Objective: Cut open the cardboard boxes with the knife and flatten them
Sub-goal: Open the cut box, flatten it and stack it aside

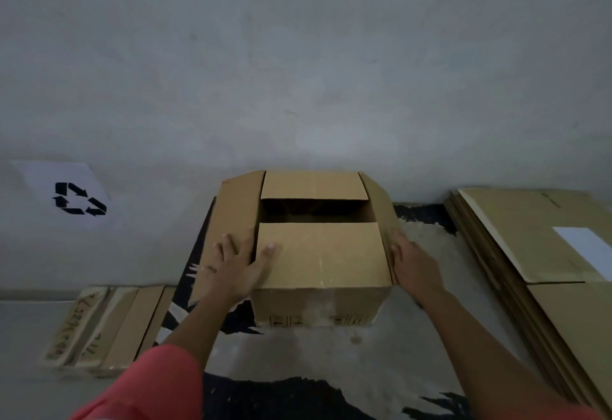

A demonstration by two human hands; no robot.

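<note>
Counting, we found one upright cardboard box (318, 254) on a black-and-pale patterned floor (314, 353), close to the grey wall (298, 72). It had four plain brown flaps, with a dark gap between the two middle ones. Our left hand (235, 267) lay flat, fingers spread, across the left and near flaps. Our right hand (414, 264), fingers straight, pressed the right flap. Two piles of flattened cardboard flanked it, one right (530, 237) and one lower left (109, 327), the latter possibly taped. One white recycling sheet (66, 191) sat left. Open floor separated the box from both piles.
</note>
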